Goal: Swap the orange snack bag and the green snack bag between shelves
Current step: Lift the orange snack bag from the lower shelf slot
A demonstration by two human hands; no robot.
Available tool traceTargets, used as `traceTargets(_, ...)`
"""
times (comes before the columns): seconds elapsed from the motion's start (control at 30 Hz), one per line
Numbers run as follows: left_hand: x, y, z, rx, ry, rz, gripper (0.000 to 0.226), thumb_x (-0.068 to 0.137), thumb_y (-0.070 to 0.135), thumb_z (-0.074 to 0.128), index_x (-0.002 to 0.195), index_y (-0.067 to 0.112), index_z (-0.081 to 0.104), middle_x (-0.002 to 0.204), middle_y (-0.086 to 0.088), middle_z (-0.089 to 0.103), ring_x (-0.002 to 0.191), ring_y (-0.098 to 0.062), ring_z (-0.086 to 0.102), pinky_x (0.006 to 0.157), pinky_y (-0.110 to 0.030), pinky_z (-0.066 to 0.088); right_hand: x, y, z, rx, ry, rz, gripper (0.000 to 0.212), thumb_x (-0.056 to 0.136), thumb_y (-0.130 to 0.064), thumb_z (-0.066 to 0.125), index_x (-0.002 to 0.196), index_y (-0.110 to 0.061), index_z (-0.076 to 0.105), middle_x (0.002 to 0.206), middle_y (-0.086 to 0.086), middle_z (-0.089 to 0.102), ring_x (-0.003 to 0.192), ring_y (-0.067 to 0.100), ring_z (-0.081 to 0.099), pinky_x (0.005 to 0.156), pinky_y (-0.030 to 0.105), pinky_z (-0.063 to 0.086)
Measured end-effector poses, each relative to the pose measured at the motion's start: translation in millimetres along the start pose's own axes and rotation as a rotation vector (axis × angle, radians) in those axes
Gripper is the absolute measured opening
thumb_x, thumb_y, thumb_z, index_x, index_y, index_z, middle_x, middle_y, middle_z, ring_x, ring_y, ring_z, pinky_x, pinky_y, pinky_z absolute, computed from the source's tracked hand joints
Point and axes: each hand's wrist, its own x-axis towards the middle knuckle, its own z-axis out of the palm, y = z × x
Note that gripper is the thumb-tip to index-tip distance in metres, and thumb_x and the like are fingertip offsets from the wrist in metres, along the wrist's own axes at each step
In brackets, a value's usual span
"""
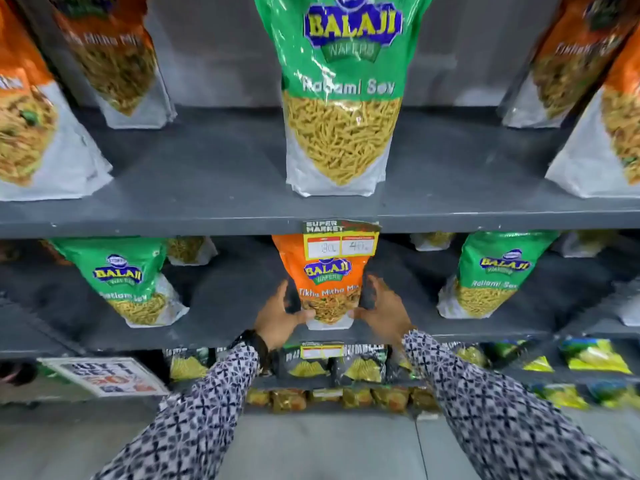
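Observation:
An orange snack bag point(323, 285) stands upright on the lower grey shelf point(214, 327), at its middle, partly behind a price tag. My left hand point(280, 315) grips its left lower side and my right hand point(382, 308) grips its right lower side, thumbs on the front. A tall green snack bag point(341, 95) stands upright on the upper grey shelf point(207, 188), directly above, with neither hand near it.
Orange bags point(34, 116) point(620, 126) flank the green one on the upper shelf. Green bags point(131, 282) point(491, 275) stand left and right of the orange one below. A price tag point(341, 239) hangs from the upper shelf edge. More snack packs point(329, 365) fill lower shelves.

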Motion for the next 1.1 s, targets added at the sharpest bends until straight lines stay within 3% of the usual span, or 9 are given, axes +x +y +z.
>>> traceTargets(0.1,28,-14,5,-0.027,-0.008,0.008,0.093,0.059,0.047,0.092,0.142,0.029,0.053,0.146,-0.001,0.067,0.137,-0.026,0.061,0.117,-0.057,0.047,30,16,16,0.076,-0.028,0.072,0.084,0.075,-0.030,0.090,0.145,-0.021,0.044,0.141,0.006,0.064,0.129,0.030,0.060,0.094,0.035,0.045)
traceTargets(0.2,36,-20,17,0.018,-0.020,-0.030,0.043,0.078,0.028,0.090,0.111,0.032,0.062,0.130,-0.005,0.075,0.124,-0.029,0.068,0.113,-0.056,0.051,82,83,51,-0.015,-0.077,0.010,0.092,0.058,-0.080,0.079,0.135,-0.045,0.044,0.134,-0.008,0.066,0.123,0.023,0.064,0.105,0.049,0.052)
traceTargets(0.27,32,-15,23,0.050,0.003,0.000,0.030,0.087,0.025,0.084,0.109,0.026,0.064,0.124,-0.005,0.076,0.120,-0.030,0.071,0.109,-0.052,0.054,96,100,61,0.000,-0.057,-0.006,0.076,0.061,-0.074,0.080,0.125,-0.047,0.050,0.129,-0.008,0.070,0.119,0.023,0.067,0.103,0.051,0.054)
traceTargets(0.47,2,-22,17,0.049,0.021,0.037,0.067,0.070,0.060,0.078,0.123,0.019,0.069,0.126,-0.002,0.078,0.116,-0.025,0.073,0.106,-0.050,0.056,44,40,47,0.030,-0.012,0.058,0.048,0.079,-0.029,0.084,0.122,-0.020,0.065,0.117,0.008,0.078,0.107,0.032,0.073,0.095,0.048,0.058)
traceTargets(0.57,-31,-20,7,0.091,0.035,0.066,0.068,0.070,0.064,0.077,0.122,0.020,0.071,0.124,-0.002,0.079,0.112,-0.023,0.075,0.101,-0.043,0.058,22,32,49,0.033,-0.032,0.056,0.049,0.077,-0.032,0.086,0.122,-0.021,0.067,0.117,0.005,0.079,0.106,0.030,0.074,0.098,0.049,0.058)
traceTargets(0.67,-64,-25,-2,0.085,0.046,0.060,0.044,0.085,0.042,0.084,0.118,0.016,0.072,0.117,0.000,0.079,0.108,-0.021,0.076,0.099,-0.040,0.059,-6,25,55,0.044,-0.060,0.042,0.047,0.080,-0.029,0.086,0.121,-0.016,0.068,0.115,0.006,0.079,0.106,0.028,0.074,0.097,0.045,0.058)
traceTargets(0.83,-121,-39,-18,0.062,0.096,0.083,0.020,0.087,0.028,0.085,0.104,0.029,0.075,0.104,0.011,0.083,0.087,0.002,0.075,0.084,-0.032,0.059,-55,11,66,0.081,-0.099,-0.026,0.038,0.081,-0.025,0.086,0.112,-0.014,0.067,0.098,0.000,0.073,0.095,0.023,0.072,0.081,0.029,0.051)
traceTargets(0.93,-159,-39,-30,0.065,0.162,0.090,0.017,0.081,0.042,0.087,0.093,0.036,0.076,0.085,0.027,0.081,0.085,0.004,0.077,0.087,-0.037,0.060,-82,-1,69,0.135,-0.091,-0.059,0.038,0.079,-0.024,0.088,0.109,-0.015,0.067,0.100,0.000,0.075,0.093,0.022,0.074,0.082,0.032,0.056)
traceTargets(1.1,-215,-26,-57,0.074,0.259,0.186,0.051,0.070,0.073,0.079,0.100,0.033,0.081,0.095,0.009,0.086,0.090,-0.019,0.081,0.090,-0.053,0.062,-121,-28,59,0.243,-0.063,-0.151,0.037,0.072,-0.031,0.092,0.097,-0.022,0.066,0.096,-0.001,0.079,0.088,0.018,0.075,0.077,0.036,0.061)
